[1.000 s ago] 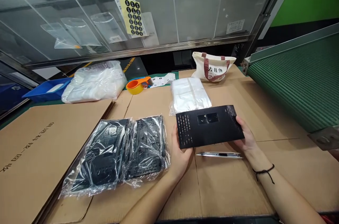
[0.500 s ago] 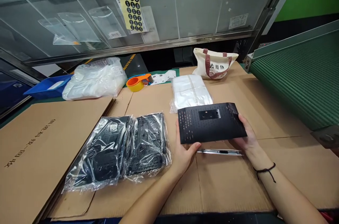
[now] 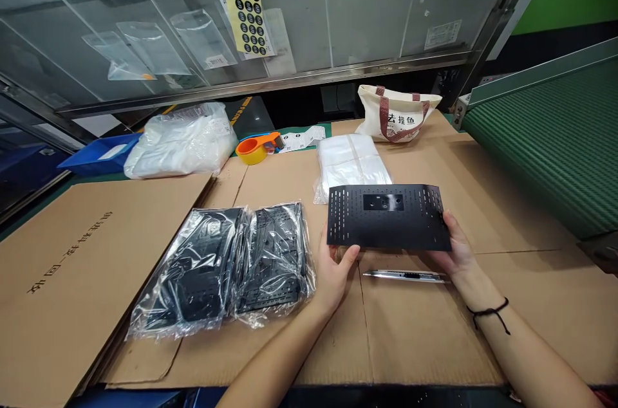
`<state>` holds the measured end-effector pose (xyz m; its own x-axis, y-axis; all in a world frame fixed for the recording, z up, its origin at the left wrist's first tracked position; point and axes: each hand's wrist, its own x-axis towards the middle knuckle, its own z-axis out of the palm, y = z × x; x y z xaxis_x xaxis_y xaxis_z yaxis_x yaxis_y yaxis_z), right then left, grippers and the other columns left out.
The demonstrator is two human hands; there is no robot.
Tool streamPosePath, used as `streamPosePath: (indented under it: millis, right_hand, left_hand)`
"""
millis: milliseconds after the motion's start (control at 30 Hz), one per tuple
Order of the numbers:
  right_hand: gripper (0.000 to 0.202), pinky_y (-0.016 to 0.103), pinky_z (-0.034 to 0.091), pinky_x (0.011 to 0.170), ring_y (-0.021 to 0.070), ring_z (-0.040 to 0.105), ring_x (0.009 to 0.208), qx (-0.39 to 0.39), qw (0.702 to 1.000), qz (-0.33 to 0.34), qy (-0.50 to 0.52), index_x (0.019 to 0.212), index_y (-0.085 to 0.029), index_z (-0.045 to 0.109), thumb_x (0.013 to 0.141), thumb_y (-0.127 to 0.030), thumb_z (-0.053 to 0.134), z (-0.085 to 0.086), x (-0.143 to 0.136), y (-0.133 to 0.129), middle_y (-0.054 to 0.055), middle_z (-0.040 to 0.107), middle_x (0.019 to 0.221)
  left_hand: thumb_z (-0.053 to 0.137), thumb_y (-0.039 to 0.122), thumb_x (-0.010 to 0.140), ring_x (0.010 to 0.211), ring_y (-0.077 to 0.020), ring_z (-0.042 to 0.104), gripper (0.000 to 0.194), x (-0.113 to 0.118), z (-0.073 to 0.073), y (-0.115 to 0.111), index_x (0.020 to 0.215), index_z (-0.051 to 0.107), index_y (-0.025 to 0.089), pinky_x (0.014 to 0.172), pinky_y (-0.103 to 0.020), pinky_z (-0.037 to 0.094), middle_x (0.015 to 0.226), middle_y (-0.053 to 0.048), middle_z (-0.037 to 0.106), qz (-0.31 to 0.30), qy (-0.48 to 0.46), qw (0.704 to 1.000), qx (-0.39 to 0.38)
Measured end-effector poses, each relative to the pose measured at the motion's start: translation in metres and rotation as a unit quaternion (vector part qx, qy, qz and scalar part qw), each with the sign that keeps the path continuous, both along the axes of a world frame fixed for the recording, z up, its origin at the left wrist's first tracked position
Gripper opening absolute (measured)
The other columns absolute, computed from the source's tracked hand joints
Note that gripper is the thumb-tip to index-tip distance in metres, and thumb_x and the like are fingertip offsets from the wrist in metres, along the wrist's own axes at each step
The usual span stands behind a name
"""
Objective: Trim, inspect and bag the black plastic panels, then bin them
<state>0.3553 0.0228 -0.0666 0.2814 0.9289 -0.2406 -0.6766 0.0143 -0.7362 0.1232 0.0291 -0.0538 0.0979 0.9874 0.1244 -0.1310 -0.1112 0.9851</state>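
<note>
Black slotted panel held between the left hand and the right hand

The panel is thin, rectangular and black, with rows of short slots towards both ends and smaller perforations along the top. A glossier rectangle with a few holes sits high in the middle. It is held up over the cardboard table cover, its broad face showing.

Both hands are partly closed, each gripping one short end. The left thumb lies by the lower corner while the fingers run up the edge; on the right, one digit presses the edge and others pass beneath the corner, though how far they reach behind seems hidden.

Just below the panel lies a slim knife. A black cord circles the right wrist. Beside the left hand are two film-wrapped black stacks, then piled cardboard sheets. The panel's upper edge blocks the near part of a bundle of clear bags. Farther back sit an orange tape dispenser, a cream tote bag, a puffy plastic pack and a blue tray; a green conveyor stands at the right, and a yellow sticker sheet hangs behind
</note>
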Motion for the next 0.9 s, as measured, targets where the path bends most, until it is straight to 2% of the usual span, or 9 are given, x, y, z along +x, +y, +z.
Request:
streamPosePath:
  millis: [167,367,467,533,633,700,733,833,900]
  right_hand:
    - [0.038,0.043,0.059,0.087,0.0243,0.073,0.085,0.034,0.998,0.033,-0.038,0.09,-0.028,0.074,0.065,-0.056,0.079,-0.002,0.002,-0.001,0.0,0.077,0.095]
    - [0.042,0.036,0.061,0.072,0.0217,0.072,0.072,0.048,0.995,0.026,-0.084,0.087,-0.024,0.074,0.062,-0.058,0.08,0.007,-0.008,-0.001,0.002,0.077,0.086]
    - [0.04,0.033,0.06,0.066,0.0207,0.071,0.066,0.062,0.984,0.019,-0.166,0.084,-0.022,0.073,0.064,-0.056,0.079,0.011,-0.014,-0.001,0.003,0.076,0.08]
    - [0.037,0.032,0.059,0.064,0.0204,0.07,0.065,0.086,0.964,0.014,-0.251,0.08,-0.022,0.073,0.064,-0.055,0.079,0.012,-0.016,-0.002,0.003,0.075,0.076]
    - [0.024,0.035,0.058,0.072,0.022,0.071,0.074,0.139,0.915,0.005,-0.38,0.075,-0.024,0.073,0.066,-0.044,0.081,0.016,-0.016,-0.005,0.003,0.075,0.077]
    - [0.011,0.041,0.055,0.085,0.0248,0.07,0.09,0.191,0.857,-0.027,-0.477,0.08,-0.027,0.073,0.074,-0.036,0.076,0.018,-0.015,-0.009,0.004,0.076,0.089]
    - [0.008,0.044,0.052,0.091,0.0256,0.068,0.1,0.217,0.817,-0.053,-0.532,0.085,-0.028,0.073,0.08,-0.033,0.07,0.019,-0.015,-0.011,0.004,0.076,0.097]
    - [0.026,0.05,0.044,0.102,0.0253,0.055,0.122,0.242,0.715,-0.135,-0.642,0.111,-0.035,0.067,0.091,-0.026,0.054,0.018,-0.017,-0.016,0.002,0.067,0.124]
    - [0.042,0.053,0.039,0.105,0.026,0.045,0.132,0.23,0.684,-0.165,-0.672,0.131,-0.038,0.053,0.092,-0.023,0.051,0.016,-0.019,-0.017,0.002,0.053,0.142]
  left_hand:
    - [0.071,0.043,0.079,0.124,-0.0253,0.054,0.07,0.0,-0.001,0.001,0.139,0.038,0.022,0.108,-0.041,0.04,0.135,-0.012,0.054,0.041,-0.012,0.999,-0.025]
    - [0.065,0.05,0.082,0.13,-0.0255,0.048,0.065,-0.002,0.001,0.002,0.137,0.044,0.022,0.112,-0.04,0.036,0.14,-0.01,0.051,0.064,0.027,0.997,-0.017]
    - [0.059,0.055,0.085,0.134,-0.0261,0.043,0.064,-0.005,0.0,0.004,0.137,0.044,0.022,0.115,-0.041,0.031,0.141,-0.01,0.049,0.094,0.057,0.994,-0.007]
    - [0.056,0.059,0.086,0.137,-0.0269,0.039,0.065,-0.007,-0.002,0.005,0.138,0.044,0.022,0.117,-0.042,0.026,0.143,-0.01,0.046,0.114,0.071,0.991,-0.005]
    - [0.05,0.064,0.086,0.141,-0.0261,0.033,0.067,-0.009,-0.005,0.006,0.14,0.044,0.024,0.119,-0.04,0.022,0.149,-0.008,0.041,0.112,0.019,0.994,-0.007]
    - [0.045,0.068,0.086,0.142,-0.0251,0.033,0.068,-0.008,-0.006,0.006,0.14,0.045,0.026,0.119,-0.038,0.025,0.149,-0.006,0.043,0.091,-0.051,0.994,0.001]
    - [0.045,0.068,0.086,0.141,-0.0251,0.034,0.068,-0.008,-0.007,0.005,0.14,0.045,0.026,0.119,-0.038,0.026,0.148,-0.006,0.046,0.079,-0.077,0.994,0.006]
    - [0.056,0.057,0.086,0.143,-0.025,0.031,0.068,-0.009,-0.008,0.002,0.145,0.039,0.028,0.12,-0.041,0.024,0.148,-0.005,0.046,0.064,-0.071,0.995,0.015]
    - [0.06,0.049,0.087,0.145,-0.0238,0.026,0.073,-0.01,-0.009,-0.001,0.149,0.029,0.03,0.121,-0.041,0.019,0.151,-0.004,0.041,0.062,-0.027,0.998,0.011]
